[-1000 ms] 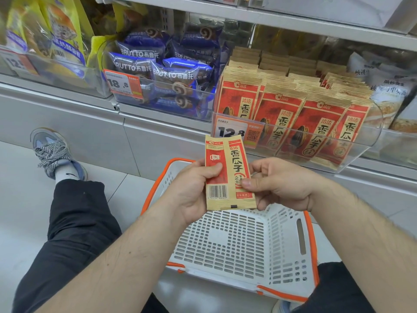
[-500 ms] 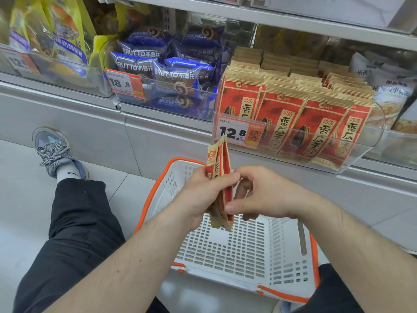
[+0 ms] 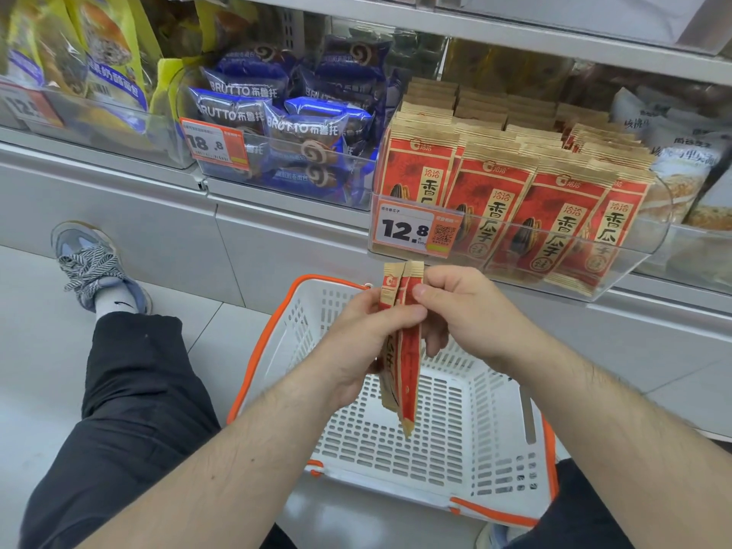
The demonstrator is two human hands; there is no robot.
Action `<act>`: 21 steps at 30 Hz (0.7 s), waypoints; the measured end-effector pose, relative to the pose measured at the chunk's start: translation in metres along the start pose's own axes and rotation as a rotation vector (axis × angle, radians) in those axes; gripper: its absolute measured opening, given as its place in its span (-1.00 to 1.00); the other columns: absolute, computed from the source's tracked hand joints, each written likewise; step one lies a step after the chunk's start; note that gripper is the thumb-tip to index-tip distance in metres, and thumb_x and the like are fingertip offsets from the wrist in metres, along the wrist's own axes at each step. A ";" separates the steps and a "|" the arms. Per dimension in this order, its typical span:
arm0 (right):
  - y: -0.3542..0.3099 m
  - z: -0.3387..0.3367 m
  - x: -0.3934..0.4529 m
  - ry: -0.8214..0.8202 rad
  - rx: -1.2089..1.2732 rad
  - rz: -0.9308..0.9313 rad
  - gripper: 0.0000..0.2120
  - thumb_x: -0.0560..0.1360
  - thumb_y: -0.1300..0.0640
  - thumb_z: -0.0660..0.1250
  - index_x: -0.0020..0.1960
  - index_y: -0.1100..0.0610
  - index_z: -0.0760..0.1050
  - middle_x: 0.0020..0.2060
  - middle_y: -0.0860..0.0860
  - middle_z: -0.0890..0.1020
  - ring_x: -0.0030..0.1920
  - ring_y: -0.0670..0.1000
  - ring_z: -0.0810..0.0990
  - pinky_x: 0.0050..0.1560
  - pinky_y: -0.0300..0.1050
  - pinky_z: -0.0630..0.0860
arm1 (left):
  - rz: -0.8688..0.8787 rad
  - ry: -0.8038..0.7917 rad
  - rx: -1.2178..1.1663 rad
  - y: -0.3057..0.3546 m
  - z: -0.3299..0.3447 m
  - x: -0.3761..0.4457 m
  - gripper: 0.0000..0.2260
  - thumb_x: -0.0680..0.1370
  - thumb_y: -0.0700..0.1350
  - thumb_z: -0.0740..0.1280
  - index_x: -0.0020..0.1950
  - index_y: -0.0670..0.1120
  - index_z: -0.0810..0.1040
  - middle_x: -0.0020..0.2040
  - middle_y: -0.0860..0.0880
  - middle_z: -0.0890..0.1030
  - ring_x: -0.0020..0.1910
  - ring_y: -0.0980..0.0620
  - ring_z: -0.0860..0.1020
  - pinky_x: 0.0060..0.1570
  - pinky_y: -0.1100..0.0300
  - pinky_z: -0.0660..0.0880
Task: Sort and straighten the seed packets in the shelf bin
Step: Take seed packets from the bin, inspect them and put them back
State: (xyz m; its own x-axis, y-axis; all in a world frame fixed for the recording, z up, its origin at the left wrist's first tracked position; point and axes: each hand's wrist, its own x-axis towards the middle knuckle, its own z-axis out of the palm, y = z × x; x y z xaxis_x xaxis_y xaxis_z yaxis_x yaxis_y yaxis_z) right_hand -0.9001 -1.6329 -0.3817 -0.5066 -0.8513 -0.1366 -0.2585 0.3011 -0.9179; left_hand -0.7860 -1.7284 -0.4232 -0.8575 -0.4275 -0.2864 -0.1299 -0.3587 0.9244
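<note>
Above the white basket [image 3: 455,410], left hand [image 3: 368,342] and right hand [image 3: 463,311] pinch edge-on seed packets [image 3: 408,366]. Behind: clear shelf bin [image 3: 618,267] of matching packets, price tag [image 3: 414,228], blue Brutto rolls [image 3: 301,128] beside it.

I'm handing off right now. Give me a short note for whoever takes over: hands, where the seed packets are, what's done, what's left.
Left hand: grips the held seed packets around the middle, edge-on to the camera, above the white basket.
Right hand: pinches the same packets near the top.
Shelf bin: clear, price tag 12.8, red seed packets in the bin standing in rows; the rightmost front ones lean.
Done: a few packets are out of the bin and in hand.
Left: square up the held packets, put them back in the bin face forward, straighten the leaning row.
</note>
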 end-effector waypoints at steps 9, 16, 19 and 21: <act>-0.001 -0.001 0.001 -0.087 0.280 0.004 -0.69 0.57 0.19 0.24 -0.35 0.16 0.45 -0.55 0.10 0.50 -0.62 0.05 0.37 -0.48 -0.12 0.30 | -0.018 -0.316 -0.265 0.002 0.000 0.000 -0.66 0.49 0.06 0.24 -0.28 -0.17 0.59 -0.26 -0.23 0.60 -0.16 -0.17 0.42 -0.11 0.01 0.40; -0.003 -0.001 -0.001 -0.043 0.169 -0.020 -0.67 0.66 0.23 0.15 -0.26 0.25 0.45 -0.52 0.08 0.51 -0.58 0.04 0.40 -0.50 -0.19 0.34 | -0.060 -0.214 -0.213 0.004 0.001 0.003 -0.69 0.45 0.08 0.29 -0.28 -0.16 0.57 -0.25 -0.22 0.59 -0.18 -0.16 0.45 -0.13 0.02 0.42; -0.005 -0.001 -0.003 0.000 -0.051 -0.033 -0.67 0.65 0.12 0.21 -0.20 0.31 0.47 -0.47 0.05 0.53 -0.53 0.01 0.46 -0.43 -0.17 0.41 | -0.097 -0.021 -0.195 0.005 0.000 0.004 -0.71 0.42 0.06 0.36 -0.09 -0.16 0.57 -0.18 -0.17 0.57 -0.12 -0.14 0.51 -0.14 -0.03 0.50; -0.007 -0.005 -0.005 -0.062 -0.168 -0.012 -0.66 0.61 0.06 0.29 -0.27 0.24 0.48 -0.45 0.06 0.54 -0.48 0.01 0.50 -0.37 -0.08 0.47 | -0.108 0.105 -0.230 0.008 -0.001 0.004 -0.78 0.50 0.02 0.35 -0.03 -0.13 0.50 -0.24 -0.09 0.51 -0.18 -0.08 0.50 -0.20 -0.03 0.54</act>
State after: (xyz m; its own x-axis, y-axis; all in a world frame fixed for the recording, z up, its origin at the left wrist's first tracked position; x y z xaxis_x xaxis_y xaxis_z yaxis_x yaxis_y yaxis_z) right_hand -0.9002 -1.6284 -0.3726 -0.4525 -0.8785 -0.1532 -0.4004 0.3537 -0.8453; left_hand -0.7904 -1.7340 -0.4174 -0.7866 -0.4561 -0.4163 -0.0910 -0.5812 0.8086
